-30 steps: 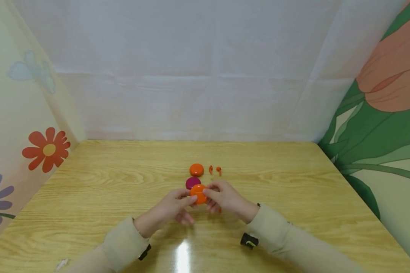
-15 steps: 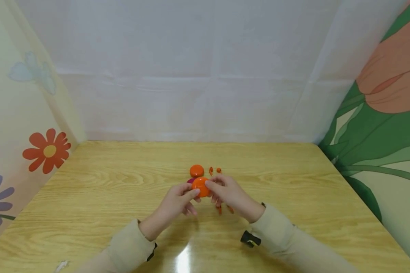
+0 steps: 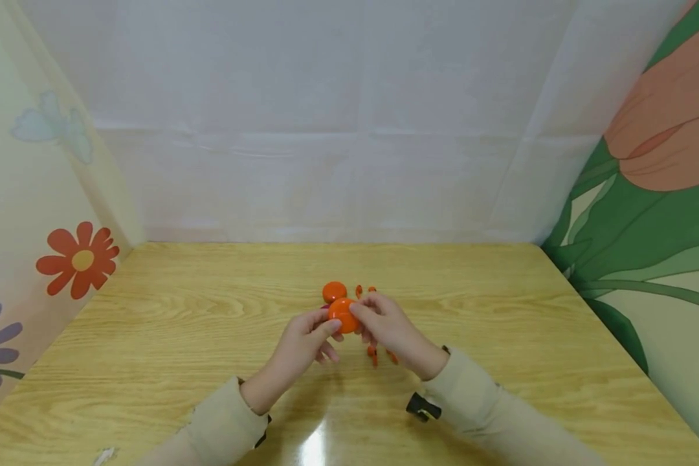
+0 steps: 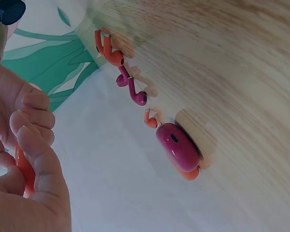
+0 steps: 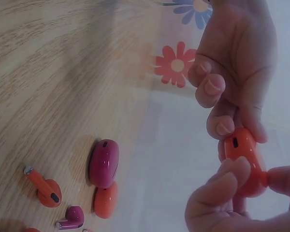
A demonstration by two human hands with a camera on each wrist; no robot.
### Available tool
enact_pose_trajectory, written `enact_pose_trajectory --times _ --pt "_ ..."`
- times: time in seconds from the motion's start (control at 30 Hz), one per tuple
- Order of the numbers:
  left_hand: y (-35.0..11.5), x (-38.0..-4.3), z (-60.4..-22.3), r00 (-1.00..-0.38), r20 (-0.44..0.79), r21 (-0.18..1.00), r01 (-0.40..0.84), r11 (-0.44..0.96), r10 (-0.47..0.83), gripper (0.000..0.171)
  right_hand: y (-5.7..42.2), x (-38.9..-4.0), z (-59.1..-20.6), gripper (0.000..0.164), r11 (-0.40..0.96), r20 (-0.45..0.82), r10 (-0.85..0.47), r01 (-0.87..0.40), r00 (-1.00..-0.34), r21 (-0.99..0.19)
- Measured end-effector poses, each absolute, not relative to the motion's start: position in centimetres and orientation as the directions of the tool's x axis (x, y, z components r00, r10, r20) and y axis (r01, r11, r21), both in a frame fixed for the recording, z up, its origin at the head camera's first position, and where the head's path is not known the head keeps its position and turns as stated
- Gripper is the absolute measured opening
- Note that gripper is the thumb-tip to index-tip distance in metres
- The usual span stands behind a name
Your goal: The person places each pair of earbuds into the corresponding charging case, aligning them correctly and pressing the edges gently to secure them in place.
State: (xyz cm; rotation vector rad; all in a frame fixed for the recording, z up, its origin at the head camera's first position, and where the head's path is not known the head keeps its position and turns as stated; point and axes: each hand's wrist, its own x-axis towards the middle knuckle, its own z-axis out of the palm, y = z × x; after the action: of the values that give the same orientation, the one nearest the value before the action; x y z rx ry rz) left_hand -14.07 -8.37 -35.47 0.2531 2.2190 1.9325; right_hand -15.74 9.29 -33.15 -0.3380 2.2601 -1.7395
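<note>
Both hands hold one round orange earbud case (image 3: 343, 316) above the table, its lid closed. My left hand (image 3: 303, 336) pinches its left side between thumb and fingers; my right hand (image 3: 390, 327) grips the right side, thumb on the front face. A small dark port shows on the case's underside in the right wrist view. Beyond the hands, a purple earbud case (image 4: 178, 147) stands on the table, mostly hidden in the head view. A second orange case (image 3: 334, 291) sits just behind it.
Orange earbuds (image 4: 113, 55) and purple earbuds (image 4: 137, 95) lie in a line on the wooden table (image 3: 210, 291). Another orange earbud (image 4: 150, 120) is near the purple case. A white scrap (image 3: 105, 455) lies at the front left. A white sheet (image 3: 326, 129) hangs behind the table.
Both hands have moved the orange case up and slightly right in the head view, so it now covers most of the purple case. The nearer orange earbuds have come into sight below the right hand.
</note>
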Motion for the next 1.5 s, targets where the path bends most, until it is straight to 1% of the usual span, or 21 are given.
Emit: enact_pose_trajectory --times 0.2,0.57,0.9,1.1,1.27,1.37,1.5 --pt "-8.2 -14.1 -35.4 -0.973 -0.015 0.989 0.019 0.145 0.232 0.031 9.1 -15.8 -33.2 0.019 0.246 -0.071 -0.317 -0.010 -0.946 -0.969" --pt "-8.5 -14.1 -34.8 -0.955 0.023 0.988 0.067 0.139 0.294 0.032 9.9 -15.8 -32.7 0.022 0.203 -0.029 -0.331 -0.041 -0.943 -0.978" --pt "-8.6 -14.1 -34.7 -0.964 0.014 0.991 0.048 0.122 0.264 0.031 10.1 -15.9 -32.4 0.023 0.215 -0.033 -0.338 -0.042 -0.941 -0.976" --pt "-8.5 -14.1 -34.6 -0.957 0.044 0.987 0.085 0.133 0.285 0.033 9.7 -15.9 -32.4 0.022 0.234 -0.042 -0.295 -0.029 -0.955 -0.972" --pt "-8.5 -14.1 -34.5 -0.956 0.054 0.985 0.097 0.140 0.287 0.033 9.1 -15.8 -32.6 0.018 0.223 -0.043 -0.260 -0.016 -0.965 -0.975" --pt "-8.5 -14.0 -34.6 -0.955 0.064 0.983 0.110 0.144 0.291 0.032 8.8 -15.7 -32.8 0.018 0.210 -0.035 -0.271 -0.024 -0.962 -0.977" --pt "-8.4 -14.0 -34.7 -0.949 0.083 0.980 0.133 0.146 0.303 0.033 8.8 -15.7 -33.0 0.023 0.204 -0.039 -0.300 -0.025 -0.953 -0.979"
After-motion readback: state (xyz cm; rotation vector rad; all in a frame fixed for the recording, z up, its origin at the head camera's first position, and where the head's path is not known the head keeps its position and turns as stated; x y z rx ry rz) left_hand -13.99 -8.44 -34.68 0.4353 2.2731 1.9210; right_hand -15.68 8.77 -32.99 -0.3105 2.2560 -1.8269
